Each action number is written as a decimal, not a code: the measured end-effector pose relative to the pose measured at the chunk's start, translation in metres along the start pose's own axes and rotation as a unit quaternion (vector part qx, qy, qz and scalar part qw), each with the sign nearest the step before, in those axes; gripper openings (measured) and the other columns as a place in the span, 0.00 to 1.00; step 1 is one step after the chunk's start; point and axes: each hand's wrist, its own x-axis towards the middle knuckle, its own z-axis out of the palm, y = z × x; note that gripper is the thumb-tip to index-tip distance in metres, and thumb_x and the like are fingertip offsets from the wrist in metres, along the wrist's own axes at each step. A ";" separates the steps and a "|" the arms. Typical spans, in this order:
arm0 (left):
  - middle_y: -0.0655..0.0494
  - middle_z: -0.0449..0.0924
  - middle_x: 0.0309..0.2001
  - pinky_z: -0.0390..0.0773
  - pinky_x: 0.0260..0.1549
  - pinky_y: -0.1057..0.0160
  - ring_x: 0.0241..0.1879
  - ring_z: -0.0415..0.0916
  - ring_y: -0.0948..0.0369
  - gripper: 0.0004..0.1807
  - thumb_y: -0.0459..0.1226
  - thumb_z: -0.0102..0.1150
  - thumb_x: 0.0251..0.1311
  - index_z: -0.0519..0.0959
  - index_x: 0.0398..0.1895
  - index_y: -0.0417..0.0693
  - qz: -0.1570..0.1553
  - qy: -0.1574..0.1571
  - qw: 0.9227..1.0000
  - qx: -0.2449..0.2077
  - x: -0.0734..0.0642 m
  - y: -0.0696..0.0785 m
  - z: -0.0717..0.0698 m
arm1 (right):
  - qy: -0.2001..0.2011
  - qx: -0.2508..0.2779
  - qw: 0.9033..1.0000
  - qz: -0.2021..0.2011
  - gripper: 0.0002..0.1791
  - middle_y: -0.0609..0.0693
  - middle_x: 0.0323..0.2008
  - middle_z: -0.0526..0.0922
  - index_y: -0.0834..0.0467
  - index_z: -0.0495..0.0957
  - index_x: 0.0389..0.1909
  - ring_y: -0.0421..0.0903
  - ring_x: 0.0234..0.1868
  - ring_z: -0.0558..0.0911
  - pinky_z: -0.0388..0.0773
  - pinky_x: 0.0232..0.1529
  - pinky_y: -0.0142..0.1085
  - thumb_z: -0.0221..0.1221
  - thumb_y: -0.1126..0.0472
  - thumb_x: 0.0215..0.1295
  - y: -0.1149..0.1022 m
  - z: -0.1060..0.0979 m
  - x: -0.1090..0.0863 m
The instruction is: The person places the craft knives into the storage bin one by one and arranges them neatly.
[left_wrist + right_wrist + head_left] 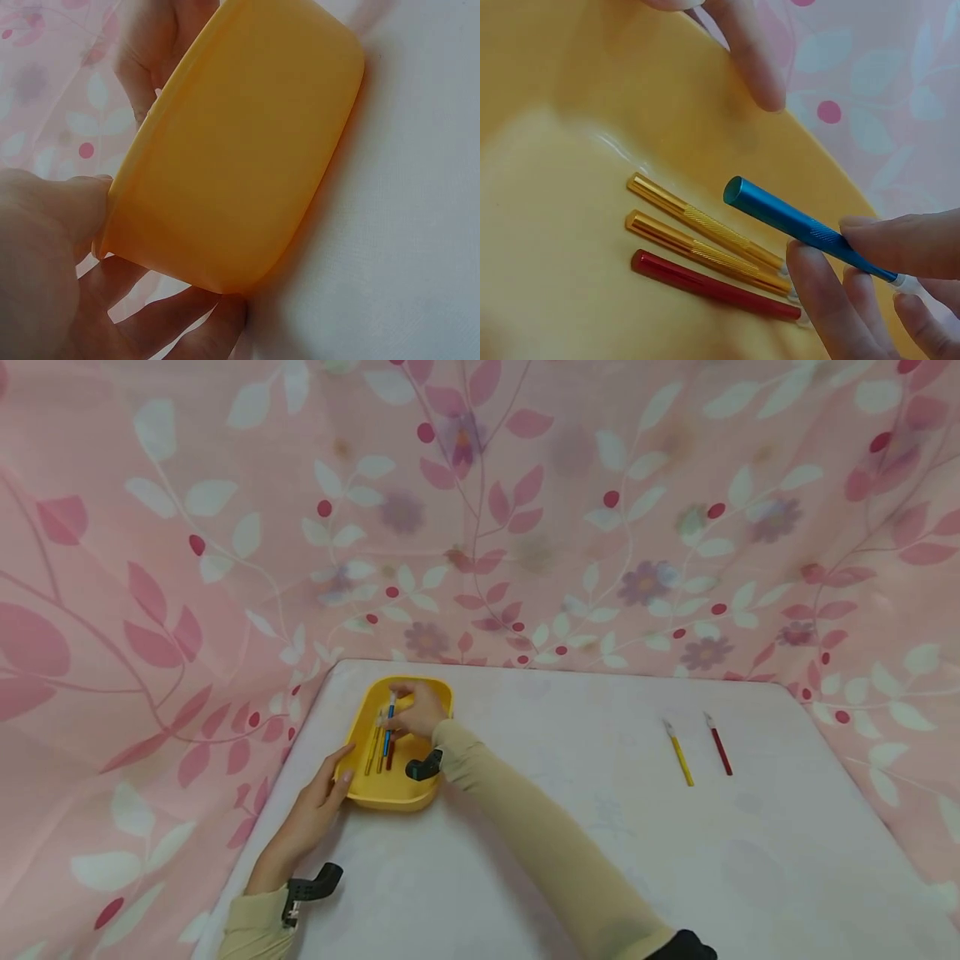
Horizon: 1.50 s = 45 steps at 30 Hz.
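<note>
A yellow plastic tray (pixel 408 793) stands at the left of the table. My left hand (pixel 307 818) grips its left side, thumb at the rim and fingers against the outer wall in the left wrist view. Over the tray, my right hand (pixel 422 710) pinches a blue metal craft knife (pixel 776 214) by its knurled part, close to the whitish capped end. Beneath it, two gold craft knives (pixel 694 251) and a red craft knife (pixel 712 286) lie side by side on the tray floor. The right fingers hide part of their capped ends.
On the right of the white table (pixel 540 777) lie a yellow craft knife (pixel 681 760) and a dark red craft knife (pixel 720 748), slightly apart, whitish ends pointing away. A pink floral cloth (pixel 480 527) hangs behind the table and along its sides.
</note>
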 end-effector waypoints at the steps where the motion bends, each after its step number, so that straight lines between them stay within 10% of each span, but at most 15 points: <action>1: 0.38 0.52 0.84 0.60 0.76 0.30 0.78 0.61 0.37 0.31 0.49 0.42 0.86 0.52 0.86 0.58 -0.001 -0.001 1.000 0.000 0.000 0.000 0.000 | 0.001 0.000 1.000 0.000 0.38 0.62 0.69 0.72 0.63 0.72 0.74 0.59 0.39 0.89 0.88 0.48 0.60 0.70 0.78 0.62 0.000 0.000 0.000; 17: 0.38 0.51 0.85 0.58 0.77 0.31 0.79 0.58 0.36 0.31 0.49 0.42 0.86 0.52 0.86 0.57 -0.002 -0.003 1.000 -0.008 0.001 0.001 0.000 | 0.041 -0.101 0.993 0.043 0.39 0.61 0.66 0.78 0.60 0.76 0.72 0.62 0.37 0.91 0.91 0.33 0.44 0.73 0.77 0.57 0.013 0.013 0.017; 23: 0.39 0.50 0.85 0.58 0.77 0.32 0.80 0.58 0.37 0.32 0.49 0.42 0.86 0.51 0.86 0.58 -0.010 -0.007 1.000 -0.014 0.001 0.002 0.000 | 0.054 -0.178 0.981 0.047 0.40 0.58 0.62 0.81 0.58 0.78 0.70 0.52 0.53 0.87 0.90 0.40 0.37 0.78 0.71 0.54 0.019 0.014 0.024; 31: 0.41 0.49 0.86 0.59 0.77 0.34 0.79 0.59 0.38 0.32 0.49 0.42 0.86 0.51 0.86 0.59 -0.018 -0.012 1.000 -0.021 -0.001 0.003 0.000 | 0.046 -0.155 0.986 0.047 0.41 0.60 0.60 0.79 0.61 0.77 0.71 0.55 0.49 0.88 0.90 0.30 0.38 0.77 0.74 0.53 0.023 0.016 0.026; 38: 0.42 0.48 0.86 0.58 0.77 0.35 0.81 0.57 0.39 0.32 0.50 0.42 0.85 0.50 0.87 0.62 -0.024 -0.013 0.999 -0.024 0.000 0.001 0.001 | 0.043 -0.219 0.974 0.020 0.41 0.58 0.59 0.81 0.61 0.78 0.70 0.52 0.56 0.84 0.89 0.44 0.33 0.80 0.70 0.52 0.023 0.015 0.027; 45: 0.43 0.48 0.86 0.58 0.78 0.34 0.81 0.56 0.39 0.32 0.50 0.41 0.86 0.50 0.87 0.61 -0.024 -0.015 0.999 -0.021 0.001 0.001 0.001 | 0.044 -0.211 0.976 0.018 0.41 0.59 0.58 0.80 0.59 0.80 0.69 0.52 0.52 0.85 0.88 0.31 0.32 0.81 0.71 0.49 0.025 0.016 0.031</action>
